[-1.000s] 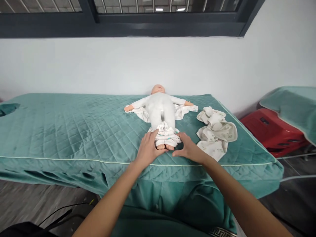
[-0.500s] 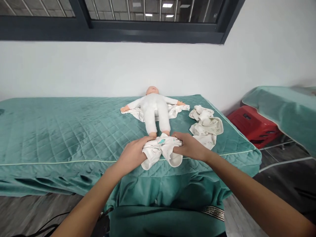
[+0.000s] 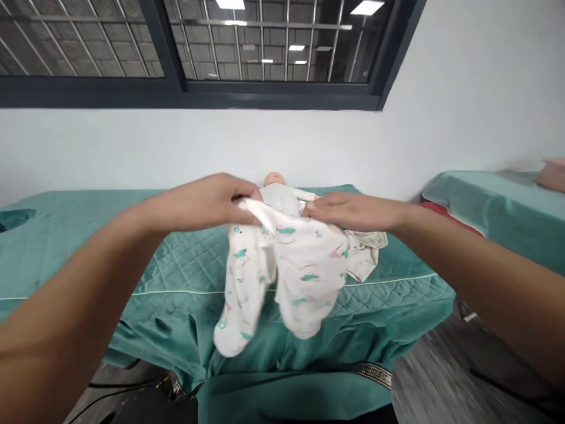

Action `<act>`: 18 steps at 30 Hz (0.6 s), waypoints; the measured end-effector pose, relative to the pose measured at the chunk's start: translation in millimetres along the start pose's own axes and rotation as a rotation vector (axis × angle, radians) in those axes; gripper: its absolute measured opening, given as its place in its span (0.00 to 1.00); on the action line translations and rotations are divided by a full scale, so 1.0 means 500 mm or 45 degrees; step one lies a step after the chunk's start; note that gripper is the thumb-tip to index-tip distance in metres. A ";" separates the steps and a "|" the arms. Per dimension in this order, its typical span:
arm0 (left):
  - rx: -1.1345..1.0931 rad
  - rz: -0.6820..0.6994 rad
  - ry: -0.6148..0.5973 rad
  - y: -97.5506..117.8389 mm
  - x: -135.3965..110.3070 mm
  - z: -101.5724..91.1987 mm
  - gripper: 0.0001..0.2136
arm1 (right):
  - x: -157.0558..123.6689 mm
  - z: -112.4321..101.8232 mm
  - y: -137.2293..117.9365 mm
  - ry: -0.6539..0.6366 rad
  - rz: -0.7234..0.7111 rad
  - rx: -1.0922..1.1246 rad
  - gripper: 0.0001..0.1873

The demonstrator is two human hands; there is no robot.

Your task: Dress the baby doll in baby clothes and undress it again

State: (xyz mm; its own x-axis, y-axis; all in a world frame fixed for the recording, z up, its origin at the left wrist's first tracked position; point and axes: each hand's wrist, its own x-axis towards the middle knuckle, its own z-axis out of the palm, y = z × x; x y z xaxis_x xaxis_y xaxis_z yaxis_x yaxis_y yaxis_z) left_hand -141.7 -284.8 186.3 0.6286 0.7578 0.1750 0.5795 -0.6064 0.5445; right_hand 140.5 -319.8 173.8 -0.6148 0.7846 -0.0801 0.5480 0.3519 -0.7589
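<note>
White baby pants (image 3: 309,265) with closed feet and a green and pink print hang in the air before me, slightly blurred. My left hand (image 3: 220,203) is closed on the waistband at its left end. At the right end, my right hand (image 3: 342,211) grips the same waistband. Behind the pants a baby doll (image 3: 282,197) in white lies on its back on the bed, its head toward the wall; its legs are hidden. To the right of the doll lie crumpled printed baby clothes (image 3: 365,253), partly covered by my right hand and the pants.
The bed has a quilted green cover (image 3: 185,265) and stands against a white wall under a barred window (image 3: 265,53). A second green-covered surface (image 3: 498,197) stands at the right, with a red stool (image 3: 450,215) partly showing beside it.
Both hands have risen from the bed's front edge with the pants, which were bunched and now hang unfolded with both legs down. The view has tilted up.
</note>
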 end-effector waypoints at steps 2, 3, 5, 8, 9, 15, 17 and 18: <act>0.095 0.061 0.081 0.037 0.000 -0.011 0.11 | -0.008 -0.009 -0.050 0.077 -0.070 -0.006 0.23; 0.090 0.075 0.170 0.054 -0.003 -0.014 0.11 | -0.013 -0.012 -0.070 0.129 -0.115 0.005 0.21; 0.014 0.072 0.283 0.083 -0.015 -0.019 0.10 | -0.025 -0.015 -0.103 0.247 -0.212 0.057 0.16; -0.149 0.095 0.227 0.108 -0.029 -0.031 0.12 | -0.043 -0.021 -0.136 0.376 -0.368 0.123 0.14; -0.204 0.115 0.161 0.113 -0.032 -0.036 0.13 | -0.050 -0.025 -0.145 0.395 -0.418 0.117 0.14; -0.527 0.219 0.093 0.126 -0.043 -0.054 0.15 | -0.089 -0.038 -0.186 0.356 -0.550 -0.073 0.14; -0.543 0.220 0.179 0.129 -0.057 -0.057 0.16 | -0.105 -0.038 -0.194 0.319 -0.507 -0.149 0.15; -0.510 0.209 0.181 0.129 -0.066 -0.059 0.14 | -0.113 -0.038 -0.197 0.310 -0.476 -0.192 0.17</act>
State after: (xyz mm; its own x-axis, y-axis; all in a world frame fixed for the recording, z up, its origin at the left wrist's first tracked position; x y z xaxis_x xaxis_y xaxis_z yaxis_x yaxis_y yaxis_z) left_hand -140.5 -341.6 240.0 0.6013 0.7023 0.3812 0.2142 -0.6013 0.7698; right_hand 132.1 -389.2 265.1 -0.6446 0.6805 0.3485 0.4017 0.6893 -0.6029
